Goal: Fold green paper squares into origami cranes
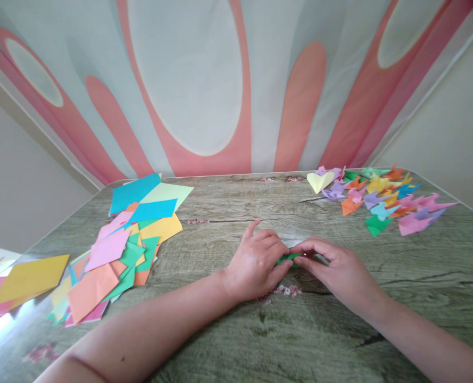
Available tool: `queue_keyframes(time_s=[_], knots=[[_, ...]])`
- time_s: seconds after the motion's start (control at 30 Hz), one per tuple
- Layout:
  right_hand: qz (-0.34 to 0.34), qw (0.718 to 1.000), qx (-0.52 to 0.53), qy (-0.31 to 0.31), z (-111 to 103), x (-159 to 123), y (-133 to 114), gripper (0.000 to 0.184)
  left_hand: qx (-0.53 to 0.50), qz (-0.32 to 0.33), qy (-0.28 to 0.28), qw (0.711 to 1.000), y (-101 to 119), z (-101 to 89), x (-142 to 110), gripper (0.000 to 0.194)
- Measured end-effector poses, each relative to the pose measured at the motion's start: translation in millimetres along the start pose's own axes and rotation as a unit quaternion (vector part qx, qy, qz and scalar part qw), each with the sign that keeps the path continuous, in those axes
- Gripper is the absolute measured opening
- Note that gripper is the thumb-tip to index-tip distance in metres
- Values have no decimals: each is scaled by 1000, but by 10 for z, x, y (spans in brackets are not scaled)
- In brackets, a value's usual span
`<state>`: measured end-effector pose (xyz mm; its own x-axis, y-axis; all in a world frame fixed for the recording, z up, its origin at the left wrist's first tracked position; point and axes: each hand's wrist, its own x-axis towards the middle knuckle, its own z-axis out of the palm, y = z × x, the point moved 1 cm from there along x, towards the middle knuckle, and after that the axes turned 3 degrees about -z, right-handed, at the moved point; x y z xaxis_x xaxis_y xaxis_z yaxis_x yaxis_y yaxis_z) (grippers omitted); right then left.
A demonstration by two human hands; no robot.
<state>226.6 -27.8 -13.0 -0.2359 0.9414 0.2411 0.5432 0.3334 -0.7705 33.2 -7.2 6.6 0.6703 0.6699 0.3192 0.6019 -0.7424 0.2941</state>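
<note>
A small folded piece of green paper (287,259) lies low over the table between my two hands, mostly covered by fingers. My left hand (258,261) is closed on its left end, with thumb and fingers against the paper and the little finger raised. From the right, my right hand (335,268) pinches the other end between thumb and forefinger. How the paper is folded underneath the fingers is hidden.
Loose coloured paper sheets (108,244) spread across the left of the wood-patterned table (236,340). Several folded paper figures (383,197) sit at the back right, beside a pale yellow paper heart (320,181). A pink and white patterned cloth (188,80) hangs behind.
</note>
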Motion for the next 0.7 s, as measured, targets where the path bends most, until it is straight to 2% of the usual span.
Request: queue_keyframes(time_s=[0.23,0.3,0.37,0.47,0.6,0.7], knots=[[-12,1000,0,5,-12,2,-32,13,-11,6,7,1000,18,-18,-1,18],[-24,1000,4,4,-24,4,-38,14,-42,-6,12,999,-5,-14,3,17],[-28,1000,3,9,-40,6,-33,14,-100,-35,26,994,-57,-11,17,26],[-22,999,3,23,-68,8,3,13,-218,-101,36,970,-166,-9,58,43],[3,1000,5,20,-100,5,65,16,-341,-169,-30,924,-275,12,102,27],[9,1000,-2,12,-115,0,66,17,-412,-213,-58,884,-306,55,99,20]])
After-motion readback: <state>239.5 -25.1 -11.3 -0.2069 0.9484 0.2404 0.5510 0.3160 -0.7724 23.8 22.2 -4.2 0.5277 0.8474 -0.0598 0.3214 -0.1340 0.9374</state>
